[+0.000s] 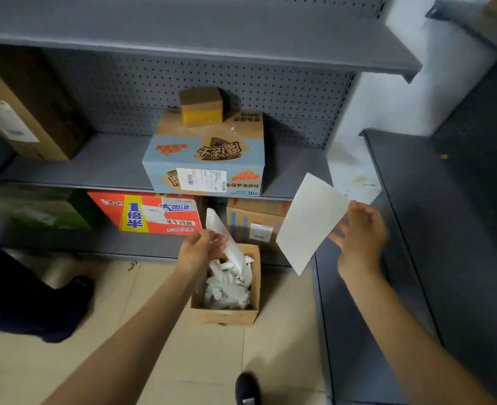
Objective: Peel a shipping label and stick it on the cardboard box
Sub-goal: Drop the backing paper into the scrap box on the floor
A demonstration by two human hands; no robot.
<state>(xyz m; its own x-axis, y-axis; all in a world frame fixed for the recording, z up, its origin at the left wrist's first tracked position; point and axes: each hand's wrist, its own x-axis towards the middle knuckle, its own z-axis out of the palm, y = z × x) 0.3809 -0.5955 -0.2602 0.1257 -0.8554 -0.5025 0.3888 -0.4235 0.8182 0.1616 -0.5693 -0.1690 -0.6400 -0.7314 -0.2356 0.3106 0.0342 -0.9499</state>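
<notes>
A blue and tan cardboard box [206,153] stands on the middle shelf, with a white shipping label [202,179] stuck on its front face. My right hand [361,232] holds a blank white label sheet [311,223] by its right edge, below and right of that box. My left hand [203,247] pinches a strip of white backing paper [221,232] over a small open carton [226,314] on the floor, which is full of crumpled white backing papers.
A small brown box [201,106] sits on top of the blue one. A red carton [150,213] and a brown carton [256,222] stand on the lower shelf. A dark shelf unit [446,229] runs along the right. Another person's dark leg [31,290] is at left; my shoe [247,387] is below.
</notes>
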